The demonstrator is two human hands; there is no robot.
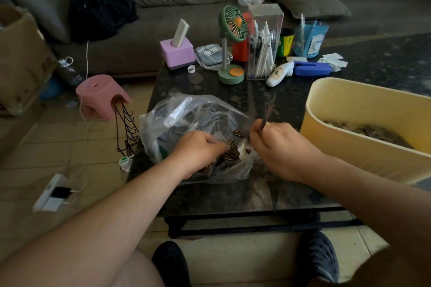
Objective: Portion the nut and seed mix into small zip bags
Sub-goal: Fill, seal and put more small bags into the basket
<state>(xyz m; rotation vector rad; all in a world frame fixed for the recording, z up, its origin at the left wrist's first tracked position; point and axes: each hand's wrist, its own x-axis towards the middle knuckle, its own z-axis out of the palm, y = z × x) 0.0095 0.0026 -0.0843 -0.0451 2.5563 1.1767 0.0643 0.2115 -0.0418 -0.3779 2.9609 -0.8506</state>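
Note:
A clear plastic bag (186, 114) lies crumpled on the dark table (233, 196), with striped sunflower seeds (232, 152) in its lower part. My left hand (198, 150) is inside the bag's mouth, its fingers curled over the seeds. To the right, my right hand (277, 147) grips a metal spoon handle (265, 116) that points up and away; the spoon's bowl sits low among the seeds. Whether a small zip bag lies under my hands I cannot tell.
A yellow tub (349, 109) holding more nut and seed mix stands at the table's right. At the back are a green desk fan (233, 28), a clear pen box (263, 46), a pink box (177, 52) and a blue tool (312, 68). A pink stool (100, 93) stands on the floor.

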